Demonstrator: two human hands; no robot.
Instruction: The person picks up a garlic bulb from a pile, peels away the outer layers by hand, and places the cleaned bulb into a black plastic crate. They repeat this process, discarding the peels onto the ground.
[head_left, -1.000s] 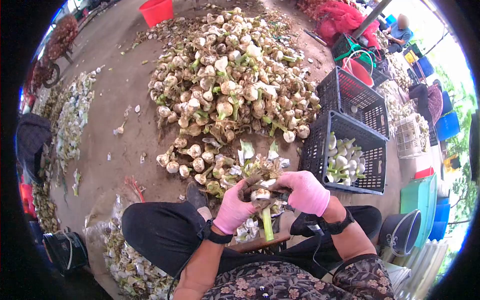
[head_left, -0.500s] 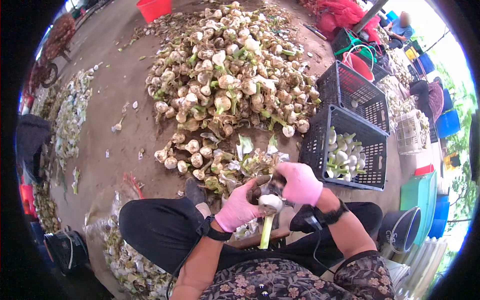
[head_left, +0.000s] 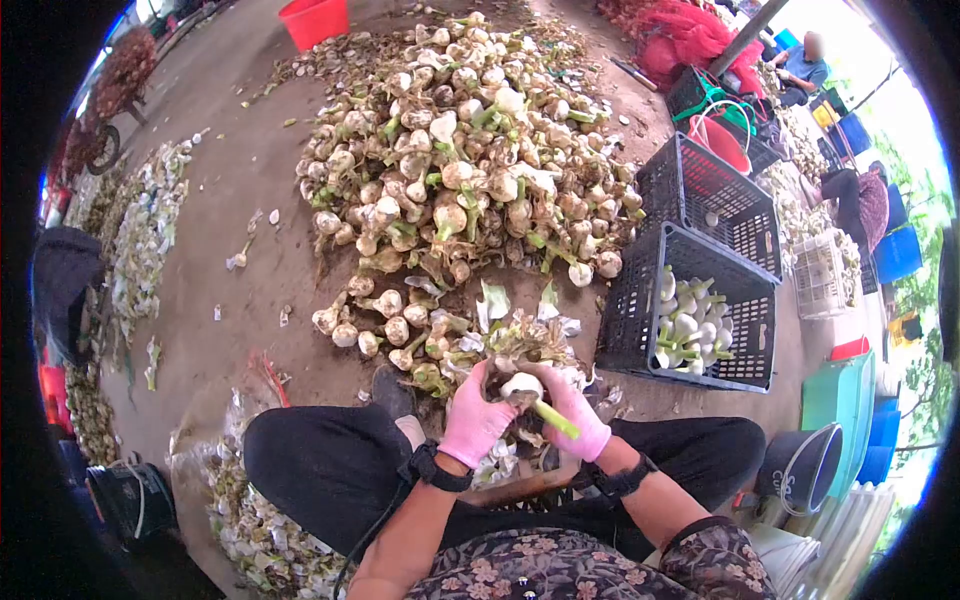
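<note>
A white garlic bulb [head_left: 521, 387] is held over my lap, its pale green stem pointing down and to the right. My left hand [head_left: 476, 414], in a pink glove with dark, soiled fingers, is closed on the bulb's left side. Closing in from the right, my right hand [head_left: 573, 411], gloved the same way, grips the bulb with its fingers at the far side; some of those fingertips are hidden. Just beyond my hands lie loose peelings [head_left: 530, 338] and a few unpeeled bulbs. A large pile of dirty, unpeeled garlic [head_left: 460, 170] rises ahead.
On the right stands a black crate [head_left: 625, 330] with clean garlic bulbs, and behind it a second black crate [head_left: 655, 190]. A red bucket [head_left: 718, 145] sits there too. A dark bucket [head_left: 800, 465] is by my right knee. Other people [head_left: 805, 72] sit farther off at right.
My right hand has come down from above the bulb to its right side. The bulb has moved slightly up and left, and its stem has swung from straight down toward the right.
</note>
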